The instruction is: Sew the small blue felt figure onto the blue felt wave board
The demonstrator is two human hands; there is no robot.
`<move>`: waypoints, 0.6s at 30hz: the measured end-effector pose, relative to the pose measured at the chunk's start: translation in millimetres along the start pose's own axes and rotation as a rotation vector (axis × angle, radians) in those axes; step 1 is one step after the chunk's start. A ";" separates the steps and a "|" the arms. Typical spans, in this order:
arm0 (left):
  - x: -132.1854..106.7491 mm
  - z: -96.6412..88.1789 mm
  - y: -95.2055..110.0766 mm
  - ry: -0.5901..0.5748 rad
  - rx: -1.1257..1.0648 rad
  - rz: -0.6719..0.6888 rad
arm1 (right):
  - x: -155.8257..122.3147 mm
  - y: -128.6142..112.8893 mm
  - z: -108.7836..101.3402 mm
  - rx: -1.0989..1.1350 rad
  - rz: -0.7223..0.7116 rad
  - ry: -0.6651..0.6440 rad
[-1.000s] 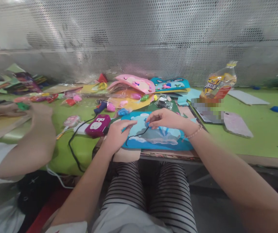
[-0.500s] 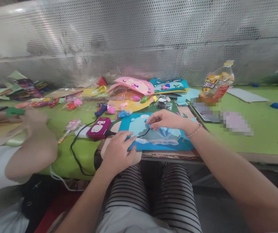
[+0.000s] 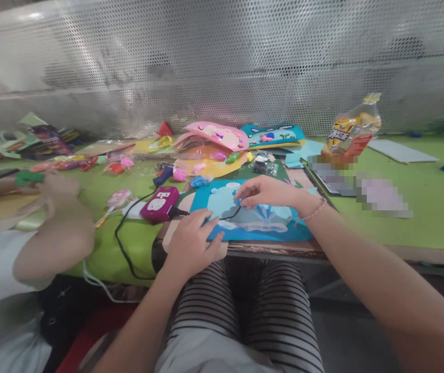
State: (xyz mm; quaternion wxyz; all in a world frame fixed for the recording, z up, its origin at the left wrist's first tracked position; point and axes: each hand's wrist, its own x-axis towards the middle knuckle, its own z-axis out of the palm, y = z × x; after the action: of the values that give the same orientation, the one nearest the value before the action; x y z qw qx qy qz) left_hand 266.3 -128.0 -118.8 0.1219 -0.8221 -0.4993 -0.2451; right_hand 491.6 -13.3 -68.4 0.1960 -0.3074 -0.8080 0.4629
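Note:
A blue craft card [image 3: 256, 220] with pale cloud shapes lies at the near edge of the green table [image 3: 419, 207]. My left hand [image 3: 191, 243] rests on its lower left corner, fingers pinched on the end of a thin black cord [image 3: 230, 215]. My right hand [image 3: 266, 191] hovers over the card's middle and pinches the cord's other end against it. The cord curves across the card between both hands.
A magenta box [image 3: 160, 203] with a black cable sits left of the card. Coloured clay lumps, pink and teal craft cards and a snack bag [image 3: 352, 132] lie behind. Another person's arm [image 3: 55, 228] works at the left. A perforated metal wall stands behind.
My left hand slid back toward me from the card's upper left to its lower left corner. My right hand stayed over the card's middle. The view shifted slightly.

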 end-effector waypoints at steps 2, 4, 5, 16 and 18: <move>-0.4 0.3 -0.4 -0.022 0.031 -0.004 | 0.1 -0.5 -0.1 -0.006 0.002 0.000; -0.6 0.9 -0.7 -0.043 0.058 -0.002 | 0.2 -0.7 -0.1 -0.009 -0.001 -0.002; -0.6 1.2 -0.7 -0.047 0.070 0.000 | 0.2 -0.8 -0.1 -0.010 -0.003 -0.003; -1.6 3.4 -1.6 -0.027 0.034 -0.051 | 0.0 -2.8 1.6 0.003 0.013 -0.014; -1.6 2.7 -1.7 -0.046 0.035 -0.035 | -0.2 -3.9 2.0 0.003 0.023 -0.011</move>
State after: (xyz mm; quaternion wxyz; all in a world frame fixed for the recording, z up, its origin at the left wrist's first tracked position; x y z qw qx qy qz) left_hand 265.0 -127.3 -122.1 0.1203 -0.8163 -0.5205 -0.2196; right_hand 489.2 -16.2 -66.0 0.1865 -0.3138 -0.8049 0.4680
